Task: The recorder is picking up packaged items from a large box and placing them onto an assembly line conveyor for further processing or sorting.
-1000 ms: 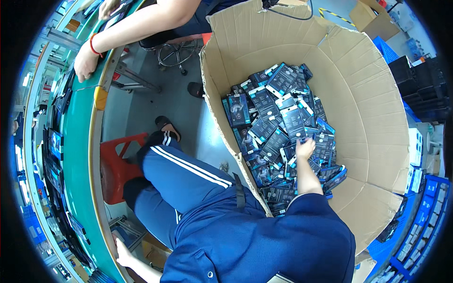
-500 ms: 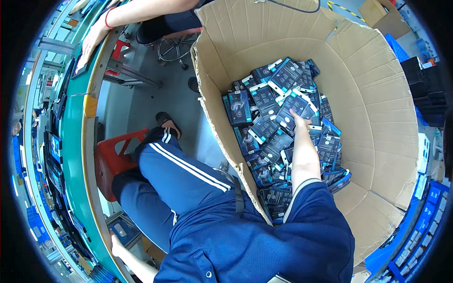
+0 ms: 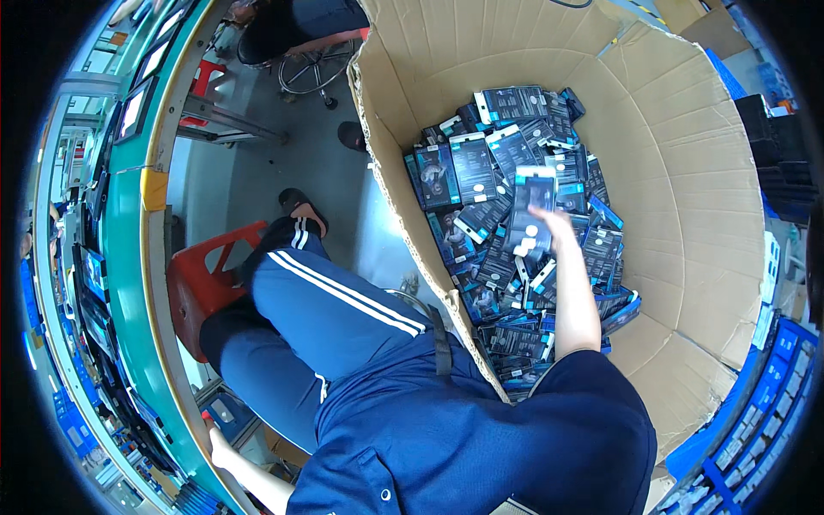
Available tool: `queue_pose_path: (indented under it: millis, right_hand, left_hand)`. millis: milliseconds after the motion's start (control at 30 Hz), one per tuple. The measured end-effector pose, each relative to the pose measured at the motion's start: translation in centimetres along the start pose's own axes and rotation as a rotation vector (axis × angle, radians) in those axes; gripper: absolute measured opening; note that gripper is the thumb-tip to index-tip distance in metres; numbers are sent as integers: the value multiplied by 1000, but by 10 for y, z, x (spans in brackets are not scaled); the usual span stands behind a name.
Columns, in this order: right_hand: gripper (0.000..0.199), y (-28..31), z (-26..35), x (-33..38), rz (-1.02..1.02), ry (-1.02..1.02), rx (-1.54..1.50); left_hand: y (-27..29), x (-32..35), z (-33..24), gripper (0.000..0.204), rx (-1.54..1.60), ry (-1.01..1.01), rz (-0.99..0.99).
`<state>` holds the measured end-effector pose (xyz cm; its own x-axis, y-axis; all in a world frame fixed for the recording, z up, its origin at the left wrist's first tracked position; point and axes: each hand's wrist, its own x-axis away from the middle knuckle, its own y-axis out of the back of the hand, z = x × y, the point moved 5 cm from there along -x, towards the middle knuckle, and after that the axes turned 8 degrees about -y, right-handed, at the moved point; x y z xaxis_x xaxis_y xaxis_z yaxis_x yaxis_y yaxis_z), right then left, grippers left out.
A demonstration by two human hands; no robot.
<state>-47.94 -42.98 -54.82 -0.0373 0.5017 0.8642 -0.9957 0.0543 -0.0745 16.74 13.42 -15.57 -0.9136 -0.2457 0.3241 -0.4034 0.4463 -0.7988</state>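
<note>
My right hand [image 3: 558,227] reaches into a large cardboard carton [image 3: 678,197] and is closed on a dark retail box [image 3: 530,199] with a light blue-and-white end. The box is smeared by motion and sits over a heap of similar dark boxes [image 3: 433,176], which lie at many angles on the carton's left side. My left hand [image 3: 220,448] is at the edge of a green workbench [image 3: 137,257], touching its side. Most of its fingers are hidden there, so their grip does not show.
A red plastic stool [image 3: 193,287] stands between the bench and my legs. Flat framed panels [image 3: 135,110] lie on the bench. Another person sits on a wheeled chair [image 3: 318,73] beyond. Blue racks with small parts [image 3: 764,403] stand right of the carton.
My right hand has come slightly nearer with the box, which is now turned more upright in view. Boxes at the top of the heap lie differently. The other person's arm has left the bench.
</note>
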Motion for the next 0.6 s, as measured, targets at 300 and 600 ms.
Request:
queue_pose_path:
  millis: [300,600]
  right_hand:
    - [89,-96,-133,42,-497,-71,847]
    - [103,-24,-146,-76,-61,-63,736]
  left_hand:
    - [17,-36,-21,70,-14,21,-26]
    - [27,-64,-13,68,2,51,-58]
